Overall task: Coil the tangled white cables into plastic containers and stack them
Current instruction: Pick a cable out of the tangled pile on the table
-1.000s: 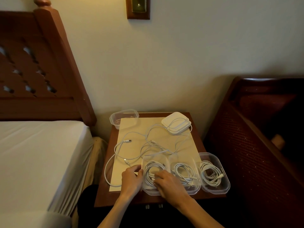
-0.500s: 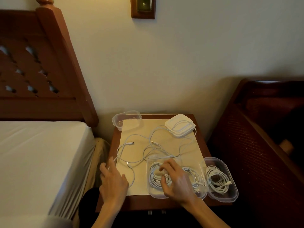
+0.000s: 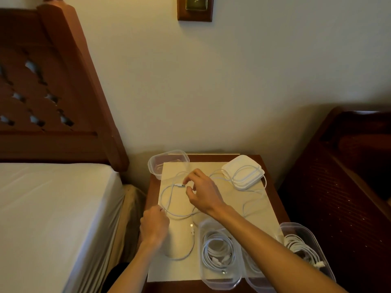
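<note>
Loose white cables (image 3: 169, 199) lie tangled on a cream mat (image 3: 213, 208) on the small wooden table. My right hand (image 3: 201, 193) reaches over the mat and pinches a cable's connector end with thumb and forefinger. My left hand (image 3: 154, 225) is curled at the mat's left edge and grips a run of the same cable. Three clear containers stand along the front: one (image 3: 220, 254) with a coiled cable, a second (image 3: 254, 271) mostly hidden under my right forearm, a third (image 3: 306, 250) at the right with coiled cable. An empty container (image 3: 167, 163) sits at the back left.
A stack of white lids (image 3: 243, 171) with a cable looped over it sits at the table's back right. A bed with a white sheet (image 3: 53, 218) and wooden headboard (image 3: 53, 92) lies left. A dark wooden chair (image 3: 338, 197) stands right.
My right hand left the coiled cable in the front container and reached back to a loose connector end. My left hand moved to the mat's left edge and took hold of the cable.
</note>
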`<action>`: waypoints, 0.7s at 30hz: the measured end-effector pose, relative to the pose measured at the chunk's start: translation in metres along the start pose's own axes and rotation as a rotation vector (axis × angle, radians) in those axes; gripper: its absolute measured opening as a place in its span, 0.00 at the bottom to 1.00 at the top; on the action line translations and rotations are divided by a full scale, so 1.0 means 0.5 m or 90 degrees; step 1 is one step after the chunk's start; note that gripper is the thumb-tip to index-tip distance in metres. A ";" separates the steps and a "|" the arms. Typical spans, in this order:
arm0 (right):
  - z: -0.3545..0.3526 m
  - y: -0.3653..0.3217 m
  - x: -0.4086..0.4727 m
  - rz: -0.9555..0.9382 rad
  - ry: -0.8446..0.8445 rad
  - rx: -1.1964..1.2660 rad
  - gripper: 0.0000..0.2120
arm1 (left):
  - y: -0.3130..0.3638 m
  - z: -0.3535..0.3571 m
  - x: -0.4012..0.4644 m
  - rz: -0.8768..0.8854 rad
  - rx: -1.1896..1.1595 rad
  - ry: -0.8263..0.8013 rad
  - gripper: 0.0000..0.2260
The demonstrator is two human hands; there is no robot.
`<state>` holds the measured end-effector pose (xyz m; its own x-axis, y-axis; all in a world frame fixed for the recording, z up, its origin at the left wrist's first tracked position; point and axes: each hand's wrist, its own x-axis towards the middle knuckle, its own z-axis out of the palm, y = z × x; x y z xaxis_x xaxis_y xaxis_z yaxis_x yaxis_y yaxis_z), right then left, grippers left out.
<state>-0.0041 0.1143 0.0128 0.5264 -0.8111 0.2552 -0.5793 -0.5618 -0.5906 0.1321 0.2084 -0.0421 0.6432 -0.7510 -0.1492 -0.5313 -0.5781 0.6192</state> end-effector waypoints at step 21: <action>0.125 0.091 0.278 -0.038 -0.126 -0.459 0.13 | 0.002 0.016 0.090 -0.031 -0.349 -0.096 0.05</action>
<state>0.0816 -0.0136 -0.0264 0.6321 -0.7698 0.0890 -0.7749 -0.6263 0.0858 0.1559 0.1714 -0.0543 0.5525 -0.7879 -0.2718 -0.1126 -0.3937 0.9123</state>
